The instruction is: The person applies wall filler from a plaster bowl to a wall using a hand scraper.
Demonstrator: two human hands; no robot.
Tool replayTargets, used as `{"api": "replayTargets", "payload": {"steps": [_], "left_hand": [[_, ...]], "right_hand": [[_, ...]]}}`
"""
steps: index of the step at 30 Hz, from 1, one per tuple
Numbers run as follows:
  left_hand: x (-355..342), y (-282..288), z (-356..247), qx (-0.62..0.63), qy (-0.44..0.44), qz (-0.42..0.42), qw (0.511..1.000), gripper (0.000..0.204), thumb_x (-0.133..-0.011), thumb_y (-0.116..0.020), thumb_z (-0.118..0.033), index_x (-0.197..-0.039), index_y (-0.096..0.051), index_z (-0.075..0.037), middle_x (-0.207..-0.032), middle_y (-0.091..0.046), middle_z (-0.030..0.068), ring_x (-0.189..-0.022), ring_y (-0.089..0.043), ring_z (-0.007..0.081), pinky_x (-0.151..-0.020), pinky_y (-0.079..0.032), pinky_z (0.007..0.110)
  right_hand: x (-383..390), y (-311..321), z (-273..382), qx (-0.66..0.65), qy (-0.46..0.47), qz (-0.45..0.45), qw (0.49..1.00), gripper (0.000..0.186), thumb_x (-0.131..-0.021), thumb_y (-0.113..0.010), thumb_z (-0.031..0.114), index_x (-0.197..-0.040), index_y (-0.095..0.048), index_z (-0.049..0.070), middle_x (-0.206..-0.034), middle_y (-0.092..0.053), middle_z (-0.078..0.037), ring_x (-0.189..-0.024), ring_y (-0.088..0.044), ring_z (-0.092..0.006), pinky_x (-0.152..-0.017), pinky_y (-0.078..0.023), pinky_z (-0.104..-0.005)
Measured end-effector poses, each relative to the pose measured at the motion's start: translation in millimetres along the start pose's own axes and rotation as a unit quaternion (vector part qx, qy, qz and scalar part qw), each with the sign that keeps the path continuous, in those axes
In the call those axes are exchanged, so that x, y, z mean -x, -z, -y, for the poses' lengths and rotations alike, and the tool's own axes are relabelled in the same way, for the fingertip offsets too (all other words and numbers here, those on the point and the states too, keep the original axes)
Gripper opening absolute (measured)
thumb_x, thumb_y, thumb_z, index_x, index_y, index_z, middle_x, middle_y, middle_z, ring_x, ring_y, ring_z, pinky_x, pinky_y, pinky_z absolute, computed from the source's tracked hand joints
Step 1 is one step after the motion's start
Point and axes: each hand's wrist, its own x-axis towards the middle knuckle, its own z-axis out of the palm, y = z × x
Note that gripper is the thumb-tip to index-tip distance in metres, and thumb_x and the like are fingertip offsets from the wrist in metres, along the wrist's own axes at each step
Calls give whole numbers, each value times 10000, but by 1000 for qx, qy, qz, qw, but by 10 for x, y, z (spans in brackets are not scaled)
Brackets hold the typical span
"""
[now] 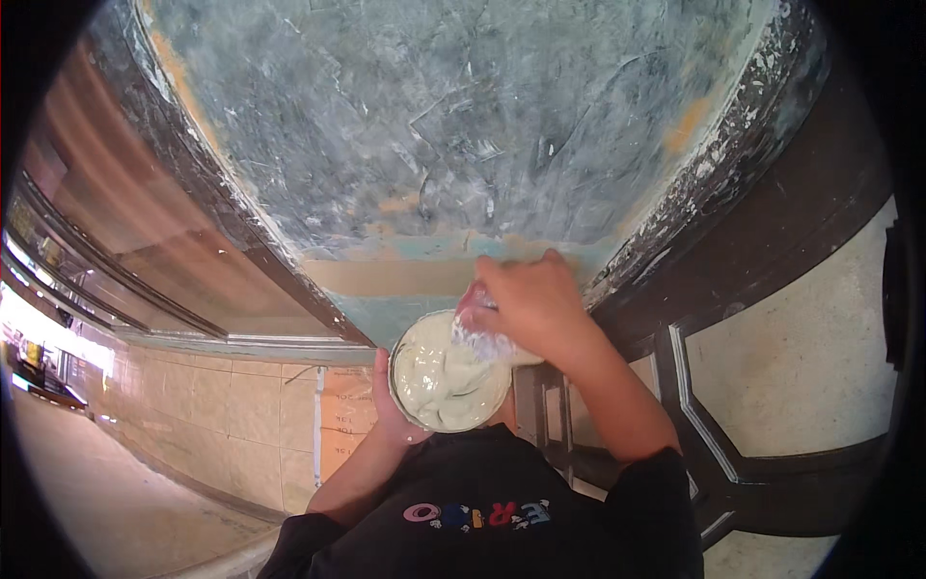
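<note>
My left hand [388,410] holds a round bowl [447,372] from below, close to my chest. The bowl is full of pale green-white paste. My right hand [526,304] reaches over the bowl's right rim, shut on a paste-smeared tool [477,340] whose end dips into the paste. The tool's shape is mostly hidden by the hand. Just beyond both hands rises a wall panel [453,116], scraped and smeared grey-green with patches of filler.
A dark wooden frame [733,164] with peeling paint borders the panel on the right, next to a dark panelled door with pale insets [801,347]. On the left stand a glass window [145,232] and a tiled base [222,405] above the pavement [96,492].
</note>
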Motion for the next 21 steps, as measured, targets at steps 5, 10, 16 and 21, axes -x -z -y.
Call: {"api": "replayTargets", "payload": {"steps": [5, 10, 16, 21], "left_hand": [[23, 62, -79, -14, -31, -36, 999, 849, -889, -295, -711, -1485, -284, -107, -1499, -338, 168, -1338, -379, 400, -1084, -335, 563], [2, 135, -186, -9, -61, -49, 997, 833, -904, -294, -691, -1488, -277, -97, -1502, -330, 170, -1341, -375, 396, -1082, -343, 554], [-66, 152, -90, -24, -32, -37, 999, 822, -902, -326, -681, -1479, -298, -96, -1497, -345, 163, -1343, -372, 390, -1092, -329, 551], [-68, 236, 76, -26, 6, -70, 997, 796, -912, -315, -669, -1472, -316, -103, -1494, -353, 149, -1344, -372, 380, -1102, -311, 542]], "right_hand": [[111, -12, -265, -84, 44, -147, 985, 237, -841, -663, 286, -975, -595, 102, -844, -618, -74, -787, -621, -288, -729, -446, -407], [316, -431, -560, -169, 13, -161, 972, 170, -872, -632, 217, -995, -601, 103, -868, -603, -79, -809, -607, -313, -694, -477, -420], [691, -1755, -744, -293, -109, -91, 946, 151, -918, -582, 178, -1015, -558, 65, -895, -622, -120, -800, -640, -294, -685, -508, -386], [926, -2719, -756, -661, -266, -124, 691, 198, -967, -531, 247, -1087, -487, 96, -916, -647, -127, -692, -682, -229, -603, -565, -343]]}}
